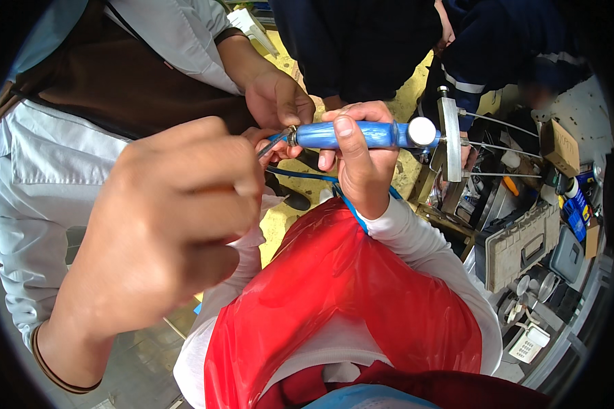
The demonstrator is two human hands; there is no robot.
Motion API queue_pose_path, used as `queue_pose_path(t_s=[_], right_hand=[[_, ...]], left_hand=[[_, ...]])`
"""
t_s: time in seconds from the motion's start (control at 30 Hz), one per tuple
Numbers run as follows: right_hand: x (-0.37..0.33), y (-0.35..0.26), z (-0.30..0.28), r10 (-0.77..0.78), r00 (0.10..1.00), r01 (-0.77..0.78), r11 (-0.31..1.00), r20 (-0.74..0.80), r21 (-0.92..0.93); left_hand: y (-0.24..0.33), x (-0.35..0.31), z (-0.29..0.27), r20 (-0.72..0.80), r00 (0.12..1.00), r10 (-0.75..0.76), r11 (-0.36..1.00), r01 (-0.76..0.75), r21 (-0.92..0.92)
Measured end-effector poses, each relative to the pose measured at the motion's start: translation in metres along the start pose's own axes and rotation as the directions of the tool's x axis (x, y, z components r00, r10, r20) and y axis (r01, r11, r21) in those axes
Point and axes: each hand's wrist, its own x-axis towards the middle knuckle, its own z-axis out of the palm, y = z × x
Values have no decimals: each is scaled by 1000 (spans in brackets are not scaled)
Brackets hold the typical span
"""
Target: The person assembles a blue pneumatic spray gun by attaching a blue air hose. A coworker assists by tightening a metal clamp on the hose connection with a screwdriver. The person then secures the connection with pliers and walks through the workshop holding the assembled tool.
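Observation:
My right hand is closed around a blue, shiny cylindrical tool, thumb on top. A white round disc and a metal crossbar with thin rods sit at its right end. A ridged dark nut caps its left end. Fingers of my left hand seem curled near that nut; most of the hand is hidden. In front of it, a co-worker's large fist holds a thin dark metal tool pointing at the nut. The co-worker's other hand is just beyond.
A blue hose runs beneath the tool. At right stand a grey toolbox, a cardboard box, a white telephone and cluttered small parts. Other people in dark clothes stand at the far side. A red plastic apron covers my front.

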Motion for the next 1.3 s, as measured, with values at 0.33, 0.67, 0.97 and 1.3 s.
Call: queue_pose_path(t_s=[0.33,0.67,0.97,1.3], right_hand=[[3,-1,-5,-39,999,38,999,-28,-35],[-1,3,-4,1,1000,0,1000,24,-16],[1,5,-7,-9,1000,9,1000,24,-7],[4,4,-4,-4,1000,4,1000,17,11]], left_hand=[[-16,14,-10,97,979,179,967,-194,166],[-12,0,5,95,995,39,991,-51,124],[-26,-3,5,8,988,154,988,-154,-3],[-26,-3,8,-103,989,108,994,-106,32]])
